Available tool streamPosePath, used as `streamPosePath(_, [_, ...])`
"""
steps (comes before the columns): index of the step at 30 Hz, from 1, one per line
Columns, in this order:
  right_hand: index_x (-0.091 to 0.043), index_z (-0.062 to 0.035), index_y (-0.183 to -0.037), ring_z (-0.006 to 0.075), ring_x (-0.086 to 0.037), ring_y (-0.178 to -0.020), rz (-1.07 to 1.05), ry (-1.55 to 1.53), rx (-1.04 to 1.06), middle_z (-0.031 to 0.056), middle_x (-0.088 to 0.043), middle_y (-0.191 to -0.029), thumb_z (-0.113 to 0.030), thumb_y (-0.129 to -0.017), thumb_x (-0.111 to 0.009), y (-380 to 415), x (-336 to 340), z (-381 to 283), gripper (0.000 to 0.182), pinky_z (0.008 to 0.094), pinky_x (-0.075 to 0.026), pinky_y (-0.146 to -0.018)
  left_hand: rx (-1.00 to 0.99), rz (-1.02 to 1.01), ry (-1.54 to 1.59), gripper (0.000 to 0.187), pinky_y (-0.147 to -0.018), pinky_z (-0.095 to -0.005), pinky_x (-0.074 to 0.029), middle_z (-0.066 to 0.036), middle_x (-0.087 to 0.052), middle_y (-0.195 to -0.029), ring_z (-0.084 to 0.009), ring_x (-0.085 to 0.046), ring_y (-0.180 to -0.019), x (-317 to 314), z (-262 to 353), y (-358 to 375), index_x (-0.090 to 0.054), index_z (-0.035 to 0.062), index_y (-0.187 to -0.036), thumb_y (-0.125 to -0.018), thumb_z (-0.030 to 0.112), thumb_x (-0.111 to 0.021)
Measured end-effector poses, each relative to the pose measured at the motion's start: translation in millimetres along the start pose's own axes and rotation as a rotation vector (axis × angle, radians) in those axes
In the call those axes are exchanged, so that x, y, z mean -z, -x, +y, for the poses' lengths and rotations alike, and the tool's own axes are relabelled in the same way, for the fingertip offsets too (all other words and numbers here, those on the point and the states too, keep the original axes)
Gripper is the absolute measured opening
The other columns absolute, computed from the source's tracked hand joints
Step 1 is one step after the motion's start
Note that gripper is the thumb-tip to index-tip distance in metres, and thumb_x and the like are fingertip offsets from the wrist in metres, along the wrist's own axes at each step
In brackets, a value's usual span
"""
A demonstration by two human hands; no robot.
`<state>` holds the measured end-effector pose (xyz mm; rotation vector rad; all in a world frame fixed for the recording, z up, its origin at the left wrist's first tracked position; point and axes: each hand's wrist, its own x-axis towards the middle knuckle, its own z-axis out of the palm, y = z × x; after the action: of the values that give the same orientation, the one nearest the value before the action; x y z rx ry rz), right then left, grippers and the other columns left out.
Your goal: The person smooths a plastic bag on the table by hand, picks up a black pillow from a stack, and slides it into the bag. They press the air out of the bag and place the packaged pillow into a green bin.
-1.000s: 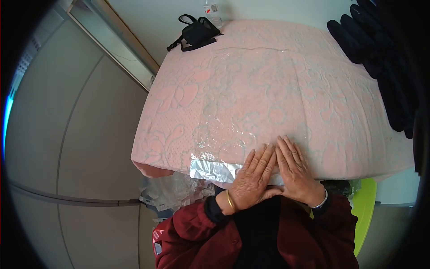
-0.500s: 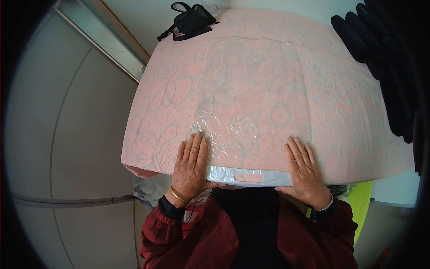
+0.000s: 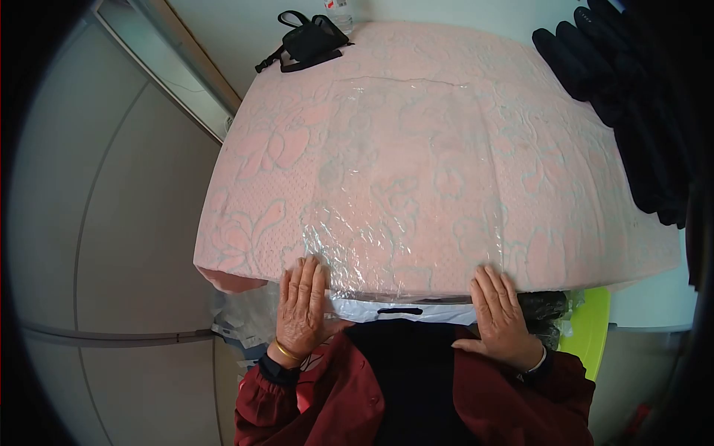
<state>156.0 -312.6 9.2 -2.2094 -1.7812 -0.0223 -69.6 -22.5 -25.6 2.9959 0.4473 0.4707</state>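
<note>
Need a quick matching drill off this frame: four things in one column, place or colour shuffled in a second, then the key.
Things:
1. black pouch
2. clear plastic bag
3. left hand
4. lime-green object

Places or colours:
A. flat on the bag's near left corner, gold bangle at the wrist
B. far left corner of the pink cloth
C. spread flat over the middle of the cloth, its white handle strip at the near edge
D. below the table's near right edge, beside the right hand

Pairs: 1-B, 2-C, 3-A, 4-D
</note>
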Motion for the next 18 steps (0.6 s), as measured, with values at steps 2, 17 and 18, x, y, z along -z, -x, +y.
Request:
streamPosePath(2, [-0.047,0.0101,-0.138,0.043,-0.041,-0.139,0.011,-0.051,0.02,0.0273,-0.045,-0.146,-0.04,-0.074,-0.082,5,5,2,0.088,0.0529,-0.029,-0.117,-0.016,-0.01,0.015,0.11,-0.118,-0.0566,-0.024,-0.023,-0.036,-0.155,-0.0415,-0.034,-0.145,2,-5,9,-0.036,-0.0033,-0.148,-0.067,0.056,-0.081])
streamPosePath(17, [-0.05,0.0106,-0.134,0.0429,-0.035,-0.143,0.063,-0.107,0.098,0.0261,-0.041,-0.149,-0.029,-0.063,-0.088,-54,8,-3,0.09,0.0533,-0.031,-0.117,-0.269,0.019,0.125,0.109,-0.119,-0.0556,-0.024,-0.024,-0.035,-0.156,-0.0417,-0.033,-0.146,12,80,-66,-0.038,-0.0026,-0.149,-0.066,0.05,-0.085])
streamPosePath(18, [-0.047,0.0108,-0.136,0.0425,-0.032,-0.145,0.037,-0.081,0.105,0.0263,-0.038,-0.151,-0.03,-0.062,-0.089,-58,0,-1,0.094,0.053,-0.029,-0.118,-0.305,-0.048,0.179,0.113,-0.12,-0.054,-0.023,-0.024,-0.032,-0.157,-0.041,-0.031,-0.147,6,93,-79,-0.036,-0.0026,-0.15,-0.063,0.049,-0.086])
